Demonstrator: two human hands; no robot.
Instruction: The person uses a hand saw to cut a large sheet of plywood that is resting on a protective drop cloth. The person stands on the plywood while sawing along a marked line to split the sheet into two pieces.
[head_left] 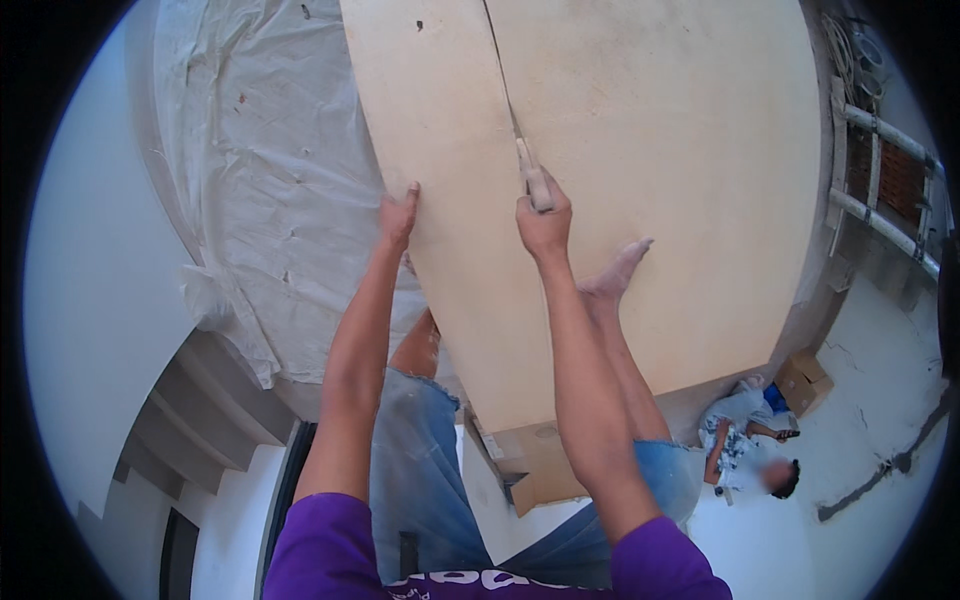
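A large pale plywood sheet (680,190) lies in front of me, with a long dark cut (497,60) running from its far edge toward my right hand. My right hand (545,225) is closed around the light-coloured handle of a handsaw (538,185); its blade is seen nearly edge-on in line with the cut. My left hand (399,215) grips the left edge of the sheet, thumb on top and fingers mostly hidden below. My bare right foot (617,272) rests on the sheet, right of the saw.
Crumpled plastic sheeting (280,190) covers the floor at left. Steps (200,425) show at lower left. Cardboard (545,470) lies under the near edge. At right, another person (745,440) holds a dark phone-like object beside a box (802,382). A ladder-like frame (880,215) stands far right.
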